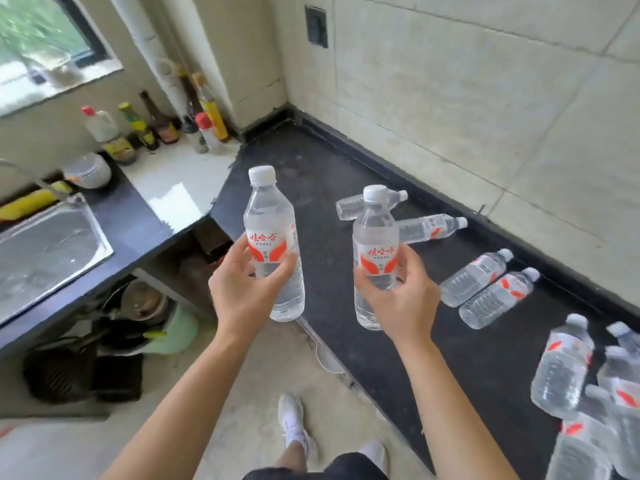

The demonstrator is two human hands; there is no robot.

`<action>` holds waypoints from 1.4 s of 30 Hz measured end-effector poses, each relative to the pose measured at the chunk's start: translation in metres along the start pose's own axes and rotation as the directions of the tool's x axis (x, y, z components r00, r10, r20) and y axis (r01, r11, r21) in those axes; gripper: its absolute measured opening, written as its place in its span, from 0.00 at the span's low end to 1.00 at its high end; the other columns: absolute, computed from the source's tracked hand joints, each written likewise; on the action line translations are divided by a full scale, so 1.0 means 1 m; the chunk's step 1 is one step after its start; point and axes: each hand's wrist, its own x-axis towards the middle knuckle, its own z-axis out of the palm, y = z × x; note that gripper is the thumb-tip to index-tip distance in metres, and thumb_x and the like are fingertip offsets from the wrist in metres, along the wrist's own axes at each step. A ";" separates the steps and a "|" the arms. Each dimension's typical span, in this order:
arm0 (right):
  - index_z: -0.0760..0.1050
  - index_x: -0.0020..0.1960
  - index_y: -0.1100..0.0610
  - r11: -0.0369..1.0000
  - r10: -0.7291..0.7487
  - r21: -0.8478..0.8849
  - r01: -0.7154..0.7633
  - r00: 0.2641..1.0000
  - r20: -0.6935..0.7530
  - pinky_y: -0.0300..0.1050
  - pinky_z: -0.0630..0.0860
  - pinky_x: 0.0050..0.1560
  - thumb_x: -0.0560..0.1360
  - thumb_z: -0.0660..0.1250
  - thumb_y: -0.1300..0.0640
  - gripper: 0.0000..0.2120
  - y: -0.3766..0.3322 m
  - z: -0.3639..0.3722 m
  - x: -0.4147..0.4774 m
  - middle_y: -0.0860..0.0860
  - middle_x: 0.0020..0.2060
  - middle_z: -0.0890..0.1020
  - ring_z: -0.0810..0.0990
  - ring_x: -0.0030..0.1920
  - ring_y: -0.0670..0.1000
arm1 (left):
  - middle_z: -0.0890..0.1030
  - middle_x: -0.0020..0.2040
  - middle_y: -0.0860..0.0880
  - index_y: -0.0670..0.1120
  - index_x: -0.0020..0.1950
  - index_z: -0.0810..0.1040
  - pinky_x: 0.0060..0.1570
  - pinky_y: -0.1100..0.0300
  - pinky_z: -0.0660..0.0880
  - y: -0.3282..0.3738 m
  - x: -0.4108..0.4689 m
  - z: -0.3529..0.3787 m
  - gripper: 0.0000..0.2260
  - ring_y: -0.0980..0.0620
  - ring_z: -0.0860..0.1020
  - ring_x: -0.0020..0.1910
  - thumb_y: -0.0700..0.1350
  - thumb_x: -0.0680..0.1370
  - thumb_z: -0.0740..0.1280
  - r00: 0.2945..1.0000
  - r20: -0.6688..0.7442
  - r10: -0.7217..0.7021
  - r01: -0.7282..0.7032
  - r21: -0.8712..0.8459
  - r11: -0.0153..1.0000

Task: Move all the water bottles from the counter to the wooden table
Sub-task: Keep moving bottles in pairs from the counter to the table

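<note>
My left hand (247, 289) grips a clear water bottle (268, 216) with a white cap and a red-and-white label, held upright above the counter's front edge. My right hand (398, 299) grips a second upright water bottle (374, 233) of the same kind. Several more water bottles lie on their sides on the black counter (329, 209): one behind my right bottle (349, 204), one beside it (429, 228), and a pair further right (488, 289). Several others stand upright at the counter's right end (568, 365). No wooden table is in view.
A steel sink (45, 251) is at the left, with sauce and oil bottles (152, 126) behind a white slab (180, 178). Pots and a basket sit under the counter (104, 341). A tiled wall (467, 98) bounds the counter's far side.
</note>
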 end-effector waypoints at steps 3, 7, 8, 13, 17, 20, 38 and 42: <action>0.78 0.61 0.47 0.994 -0.111 0.036 0.107 0.984 0.138 0.22 0.70 0.45 0.66 0.81 0.44 0.26 -0.041 0.046 -0.019 0.27 0.44 0.78 0.79 0.45 0.28 | 0.86 0.49 0.59 0.55 0.62 0.82 0.57 0.51 0.81 -0.014 -0.002 -0.066 0.21 0.58 0.85 0.50 0.50 0.70 0.81 0.985 -0.173 -0.012 0.005 -0.046 0.999; 0.77 0.61 0.45 0.969 -0.245 0.106 0.223 0.922 0.300 0.22 0.72 0.45 0.66 0.81 0.45 0.26 -0.097 0.113 -0.065 0.27 0.44 0.78 0.79 0.46 0.29 | 0.86 0.48 0.57 0.50 0.61 0.82 0.52 0.60 0.81 -0.048 -0.009 -0.167 0.22 0.58 0.85 0.47 0.48 0.69 0.81 0.915 -0.397 -0.069 0.023 -0.119 0.993; 0.77 0.61 0.45 0.961 -0.276 0.123 0.249 0.904 0.328 0.23 0.72 0.45 0.66 0.81 0.45 0.27 -0.110 0.132 -0.080 0.27 0.44 0.78 0.79 0.46 0.29 | 0.87 0.48 0.56 0.49 0.61 0.82 0.52 0.58 0.81 -0.060 -0.012 -0.194 0.21 0.57 0.85 0.47 0.48 0.69 0.81 0.892 -0.443 -0.085 0.027 -0.136 0.990; 0.78 0.62 0.51 0.909 -0.417 0.210 0.361 0.809 0.414 0.20 0.71 0.46 0.64 0.83 0.47 0.29 -0.190 0.241 -0.177 0.35 0.47 0.81 0.78 0.43 0.25 | 0.87 0.49 0.53 0.48 0.58 0.82 0.51 0.56 0.82 -0.123 -0.033 -0.346 0.18 0.55 0.85 0.47 0.45 0.70 0.81 0.775 -0.622 -0.109 -0.005 -0.179 0.984; 0.78 0.63 0.52 0.873 -0.487 0.315 0.373 0.716 0.501 0.37 0.81 0.51 0.64 0.83 0.48 0.30 -0.251 0.333 -0.274 0.36 0.47 0.81 0.82 0.46 0.34 | 0.86 0.51 0.52 0.48 0.61 0.81 0.50 0.60 0.80 -0.166 -0.054 -0.476 0.21 0.55 0.85 0.48 0.46 0.69 0.81 0.669 -0.734 -0.114 -0.007 -0.160 0.987; 0.79 0.63 0.53 0.847 -0.530 0.384 0.367 0.637 0.560 0.40 0.83 0.51 0.63 0.83 0.48 0.31 -0.291 0.390 -0.342 0.34 0.47 0.80 0.84 0.47 0.37 | 0.86 0.50 0.54 0.47 0.62 0.80 0.48 0.68 0.79 -0.187 -0.067 -0.558 0.22 0.62 0.84 0.45 0.42 0.69 0.80 0.591 -0.801 -0.101 0.004 -0.122 0.993; 0.76 0.62 0.45 0.805 -0.592 0.534 0.258 0.317 0.741 0.31 0.79 0.49 0.63 0.83 0.46 0.31 -0.441 0.743 -0.573 0.36 0.50 0.81 0.82 0.48 0.36 | 0.86 0.53 0.54 0.51 0.63 0.79 0.56 0.50 0.81 -0.380 -0.006 -0.884 0.28 0.56 0.84 0.51 0.48 0.65 0.83 0.199 -0.956 -0.216 0.231 -0.168 0.958; 0.73 0.61 0.41 0.803 -0.595 0.539 0.253 0.310 0.741 0.22 0.73 0.46 0.63 0.83 0.47 0.31 -0.501 0.825 -0.601 0.32 0.48 0.79 0.78 0.46 0.30 | 0.86 0.52 0.58 0.53 0.64 0.80 0.56 0.48 0.81 -0.402 0.044 -0.966 0.27 0.58 0.84 0.50 0.50 0.66 0.82 0.213 -0.954 -0.209 0.297 -0.140 0.945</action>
